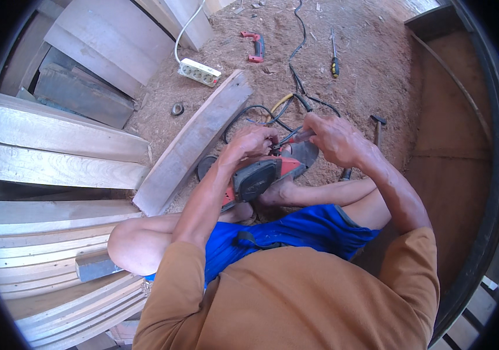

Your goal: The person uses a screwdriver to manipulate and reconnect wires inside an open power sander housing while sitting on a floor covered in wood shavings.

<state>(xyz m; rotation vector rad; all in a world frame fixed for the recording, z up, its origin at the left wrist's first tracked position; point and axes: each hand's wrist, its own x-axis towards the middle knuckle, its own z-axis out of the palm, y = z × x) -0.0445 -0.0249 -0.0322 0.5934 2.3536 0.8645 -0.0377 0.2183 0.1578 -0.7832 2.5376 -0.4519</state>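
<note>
A red and black power tool [255,179] rests between my bent legs, with loose wires showing at its far side. My left hand [250,143] is closed over that part, fingertips pinched by the wires; exactly what they grip is too small to tell. My right hand [338,139] is closed round a slim red-handled hand tool [303,136], whose tip points toward the left fingertips. Just beyond the hands, a black power cable [294,73] with a thick sleeve and a yellow stretch [281,102] loops over the ground.
A thick wooden beam [194,143] lies left of the power tool. Farther off are a white power strip [200,72], a red and black handle piece [255,46], a tape roll [178,109] and a screwdriver [335,65]. A hammer [378,125] lies right; stacked boards [57,163] stand left.
</note>
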